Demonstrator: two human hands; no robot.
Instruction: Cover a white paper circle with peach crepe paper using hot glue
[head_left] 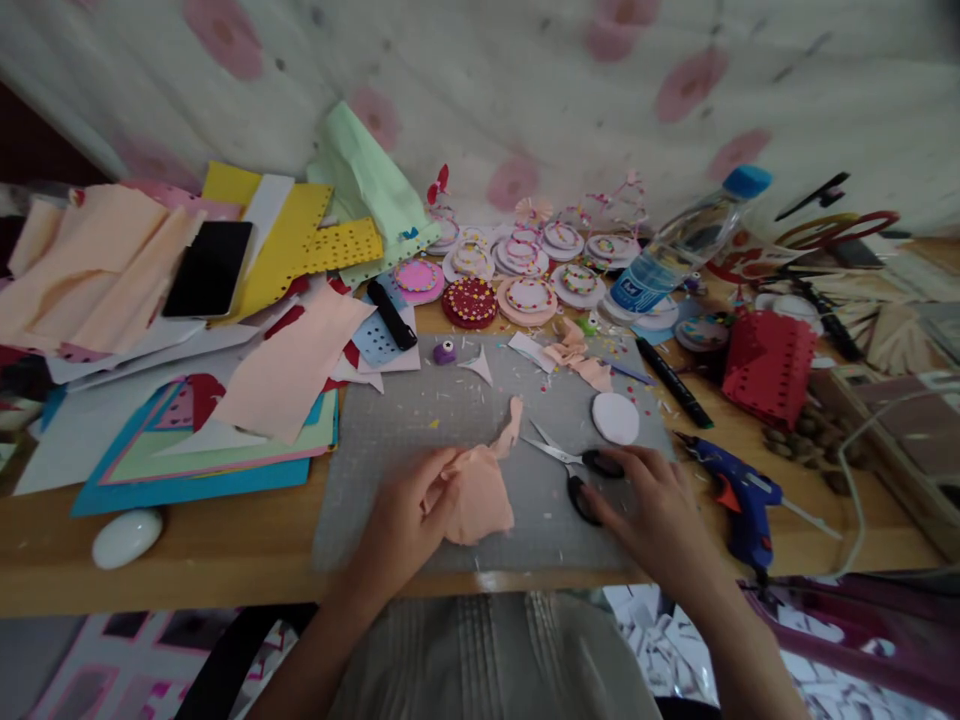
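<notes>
A person's left hand (409,512) pinches a piece of peach crepe paper (480,500) at a cluttered bench (247,565), its fingers closed on the left edge of the sheet. The paper, soft and matte, is held over the near part of a gray cutting mat (375,420). Its body is roughly square, creased and gathered toward the pinch, with uneven edges; from the upper right corner a narrow, crumpled tail rises away from the person.

Just to its right, the fingers of the right hand (664,495) grip the black handles of a pair of scissors (555,451), whose slim metal blades stand apart and point toward the tail without touching it. Beyond the scissors lie a white disc (616,417) and curled peach scraps (574,352); a blue glue gun (750,495) rests on the bench at right.
</notes>
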